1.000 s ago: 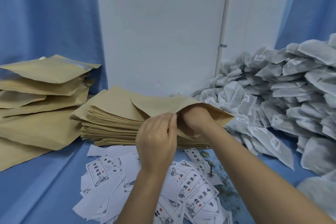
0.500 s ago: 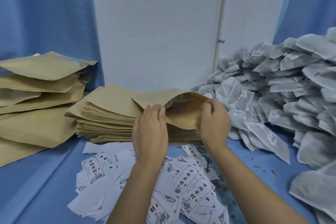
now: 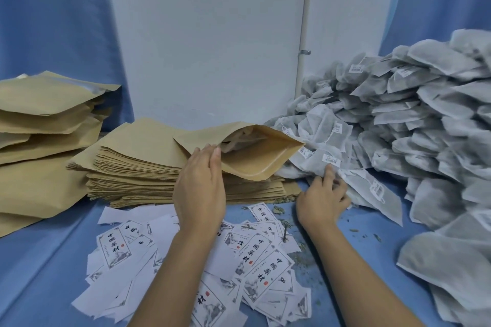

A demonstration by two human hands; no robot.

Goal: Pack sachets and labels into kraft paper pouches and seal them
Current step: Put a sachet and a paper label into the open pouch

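An open kraft pouch point(image 3: 255, 159) lies on top of the flat pouch stack point(image 3: 138, 167), its mouth gaping toward the right. My left hand point(image 3: 199, 188) pinches the pouch's near edge at the mouth. To the right, my right hand point(image 3: 322, 199) has its fingers closing on a grey sachet point(image 3: 372, 188) at the foot of the big sachet heap point(image 3: 411, 119). Printed white labels point(image 3: 255, 260) lie scattered on the blue cloth in front of me.
Filled kraft pouches point(image 3: 39, 125) are piled at the left. A white panel point(image 3: 207, 34) stands behind the stack, with blue curtain on both sides. Loose herb crumbs point(image 3: 300, 252) dot the cloth near the labels. More sachets point(image 3: 446, 260) spill to the lower right.
My right hand has left the pouch's mouth and moved right and down to the sachet heap. My left hand still holds the pouch open.
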